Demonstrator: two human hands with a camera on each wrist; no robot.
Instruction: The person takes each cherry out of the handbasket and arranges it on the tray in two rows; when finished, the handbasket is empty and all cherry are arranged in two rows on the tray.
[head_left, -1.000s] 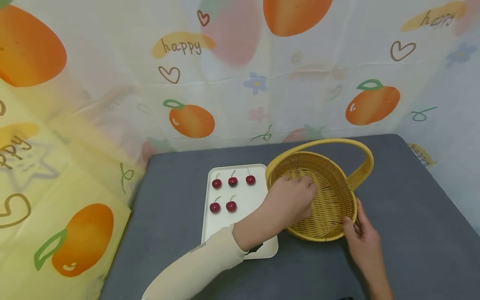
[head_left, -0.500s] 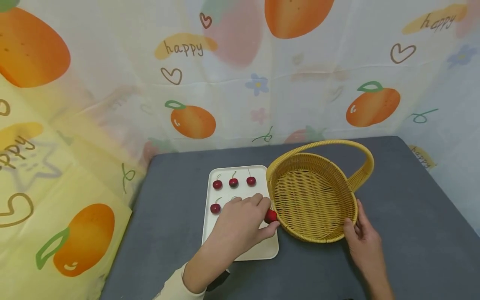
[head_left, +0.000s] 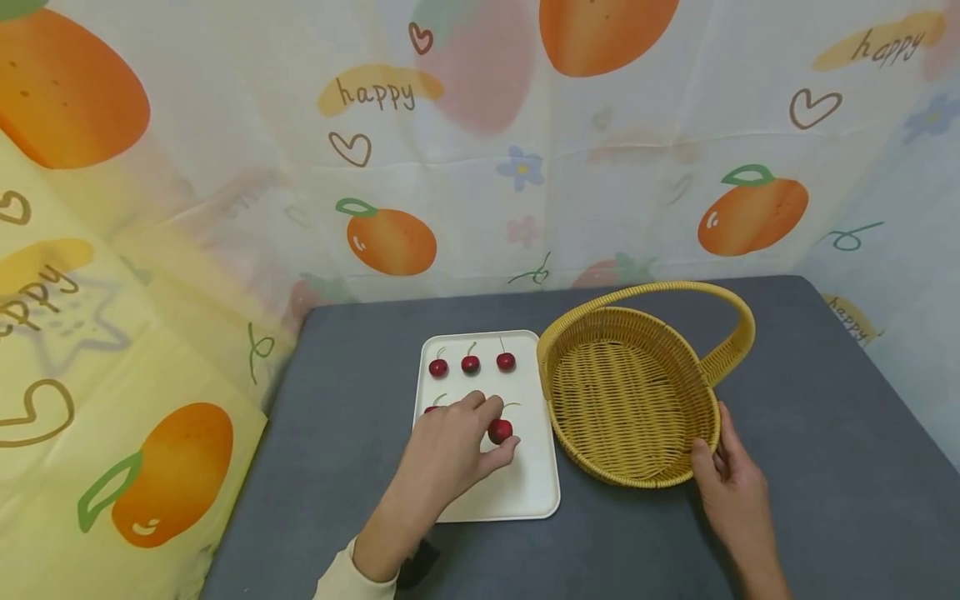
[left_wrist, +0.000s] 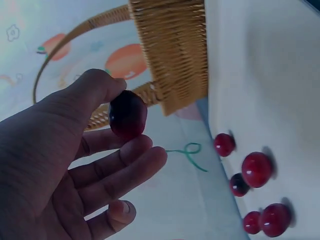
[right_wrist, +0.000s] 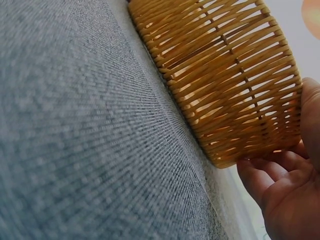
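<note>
My left hand (head_left: 448, 448) is over the white tray (head_left: 525, 492), pinching a dark red cherry (left_wrist: 128, 115) between thumb and fingertips. That cherry's thin green stem points up in the head view. Three cherries with stems, among them a middle one (head_left: 470, 364), lie in a row along the tray's far side. Nearer, another cherry (head_left: 432, 409) shows partly behind my left hand. The left wrist view shows a further cherry (left_wrist: 275, 220) on the tray. With thumb outside and fingers beneath the rim, my right hand (head_left: 738, 492) holds the yellow wicker basket (head_left: 622, 408) at its near right side.
The basket's tall arched handle (head_left: 675, 287) rises over its far side, and its left rim stands close to the tray's right edge. Both rest on a grey cloth-covered table (head_left: 337, 400). A fruit-printed curtain (head_left: 465, 192) hangs behind and at the left.
My left hand has moved left, from inside the basket to over the tray, with the cherry showing in its fingers. My right hand keeps its place on the basket.
</note>
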